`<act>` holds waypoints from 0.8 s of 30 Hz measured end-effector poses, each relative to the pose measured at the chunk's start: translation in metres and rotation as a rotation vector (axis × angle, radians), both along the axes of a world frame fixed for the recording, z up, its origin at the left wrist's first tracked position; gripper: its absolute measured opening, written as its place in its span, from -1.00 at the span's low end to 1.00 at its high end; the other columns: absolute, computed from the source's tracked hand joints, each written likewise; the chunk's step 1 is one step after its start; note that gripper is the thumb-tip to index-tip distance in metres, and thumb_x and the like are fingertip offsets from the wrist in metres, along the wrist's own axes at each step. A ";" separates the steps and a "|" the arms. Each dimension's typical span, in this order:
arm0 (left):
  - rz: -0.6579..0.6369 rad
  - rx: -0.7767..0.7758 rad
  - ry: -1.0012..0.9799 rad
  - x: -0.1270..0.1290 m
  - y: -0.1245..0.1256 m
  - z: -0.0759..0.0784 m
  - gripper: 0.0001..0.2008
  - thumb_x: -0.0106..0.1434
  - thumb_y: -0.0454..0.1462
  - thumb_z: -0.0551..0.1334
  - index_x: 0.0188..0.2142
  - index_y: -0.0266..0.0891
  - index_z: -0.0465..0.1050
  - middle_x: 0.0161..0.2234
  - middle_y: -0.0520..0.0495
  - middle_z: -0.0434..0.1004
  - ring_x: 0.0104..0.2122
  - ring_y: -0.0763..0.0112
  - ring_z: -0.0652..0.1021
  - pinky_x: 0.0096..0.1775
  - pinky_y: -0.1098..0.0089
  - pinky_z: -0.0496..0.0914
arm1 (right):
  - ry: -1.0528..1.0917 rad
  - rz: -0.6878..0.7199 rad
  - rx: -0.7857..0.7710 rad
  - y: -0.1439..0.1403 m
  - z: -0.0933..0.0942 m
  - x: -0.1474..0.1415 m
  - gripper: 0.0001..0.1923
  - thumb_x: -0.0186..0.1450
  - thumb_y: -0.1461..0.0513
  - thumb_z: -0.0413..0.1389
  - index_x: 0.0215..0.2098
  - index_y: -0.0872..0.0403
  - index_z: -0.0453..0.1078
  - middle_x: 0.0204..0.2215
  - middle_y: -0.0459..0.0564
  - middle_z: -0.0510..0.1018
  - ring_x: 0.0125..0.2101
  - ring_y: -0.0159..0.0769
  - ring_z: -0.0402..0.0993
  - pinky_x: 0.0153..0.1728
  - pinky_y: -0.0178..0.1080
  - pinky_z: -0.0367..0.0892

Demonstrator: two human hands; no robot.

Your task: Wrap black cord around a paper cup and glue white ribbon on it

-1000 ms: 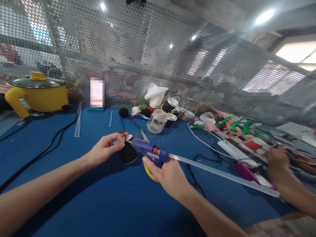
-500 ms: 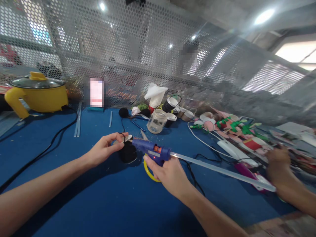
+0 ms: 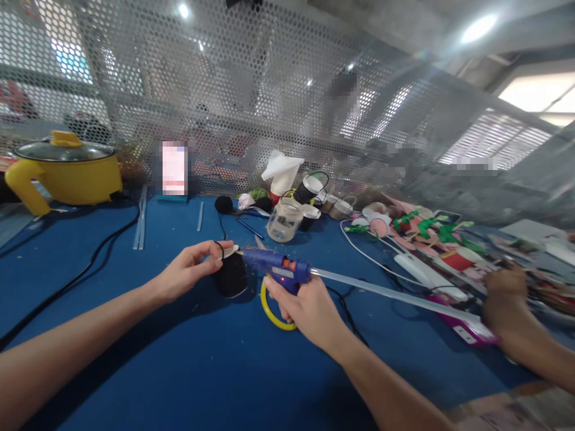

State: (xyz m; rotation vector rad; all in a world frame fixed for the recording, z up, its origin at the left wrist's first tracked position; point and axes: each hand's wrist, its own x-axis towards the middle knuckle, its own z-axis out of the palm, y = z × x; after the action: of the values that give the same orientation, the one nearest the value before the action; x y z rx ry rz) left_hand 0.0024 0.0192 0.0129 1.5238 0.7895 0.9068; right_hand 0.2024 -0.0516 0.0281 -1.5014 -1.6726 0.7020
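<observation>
My left hand point(image 3: 195, 263) pinches the white rim of a small paper cup point(image 3: 231, 278) wrapped in black yarn. A black strand of yarn point(image 3: 221, 226) runs from its fingers back to a ball of black yarn point(image 3: 223, 204). My right hand point(image 3: 309, 302) is closed round a blue hot glue gun point(image 3: 269, 263), its nozzle at the cup's rim. From the gun's back a long clear glue stick point(image 3: 381, 289) sticks out to the right. Scissors with a yellow handle point(image 3: 269, 308) lie under the gun, partly hidden.
A clear jar point(image 3: 284, 221) and yarn-wrapped cups point(image 3: 306, 189) stand at the back. To the left are a yellow electric pot point(image 3: 76, 176) and its cord. A white power strip point(image 3: 424, 276), felt pieces, a purple object point(image 3: 462, 323) and another person's hand point(image 3: 505, 287) are on the right.
The glue gun's rear and its glue stick have shifted slightly, the stick's end moving left and up. My left hand still pinches the cup's rim.
</observation>
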 end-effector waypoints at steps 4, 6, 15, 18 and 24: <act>0.007 -0.023 -0.002 -0.001 -0.001 0.000 -0.80 0.06 -0.20 0.23 -0.55 -0.24 0.26 0.03 -0.24 0.34 0.07 0.08 0.27 0.05 0.10 0.06 | 0.056 -0.005 -0.063 0.002 0.001 0.002 -0.70 0.15 0.08 0.02 -0.62 0.11 0.24 -0.84 -0.21 0.21 -0.79 -0.48 0.18 -0.72 -0.40 0.20; 0.008 -0.024 -0.001 0.000 0.000 0.001 -0.80 0.06 -0.20 0.23 -0.55 -0.24 0.26 0.04 -0.24 0.33 0.07 0.07 0.28 0.04 0.10 0.07 | 0.056 -0.006 -0.080 0.003 0.001 0.002 -0.69 0.15 0.08 0.02 -0.62 0.11 0.24 -0.84 -0.21 0.21 -0.79 -0.48 0.18 -0.71 -0.39 0.20; 0.004 -0.013 0.004 0.000 0.001 0.001 -0.81 0.06 -0.22 0.22 -0.55 -0.24 0.25 0.04 -0.25 0.33 0.07 0.10 0.27 0.06 0.11 0.03 | 0.074 -0.026 -0.101 0.009 -0.001 0.003 -0.69 0.13 0.06 0.02 -0.62 0.10 0.22 -0.85 -0.22 0.21 -0.80 -0.46 0.20 -0.71 -0.38 0.21; 0.001 -0.013 -0.001 0.000 0.001 0.000 -0.82 0.06 -0.22 0.22 -0.54 -0.24 0.25 0.04 -0.24 0.32 0.07 0.09 0.27 0.07 0.11 0.02 | 0.062 -0.018 -0.093 0.010 -0.002 0.004 -0.68 0.14 0.05 0.02 -0.63 0.10 0.22 -0.86 -0.22 0.21 -0.80 -0.46 0.20 -0.71 -0.38 0.21; -0.012 -0.013 0.000 0.000 0.000 0.001 -0.81 0.07 -0.21 0.21 -0.56 -0.24 0.25 0.05 -0.22 0.32 0.08 0.08 0.27 0.06 0.11 0.03 | 0.077 -0.017 -0.116 0.008 0.000 0.004 -0.70 0.14 0.07 0.02 -0.62 0.09 0.22 -0.85 -0.22 0.20 -0.79 -0.47 0.19 -0.70 -0.38 0.21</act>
State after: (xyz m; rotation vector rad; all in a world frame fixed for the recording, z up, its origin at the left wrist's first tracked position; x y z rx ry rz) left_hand 0.0023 0.0194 0.0138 1.5154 0.7837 0.8907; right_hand 0.2060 -0.0433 0.0284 -1.5468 -1.5835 0.8493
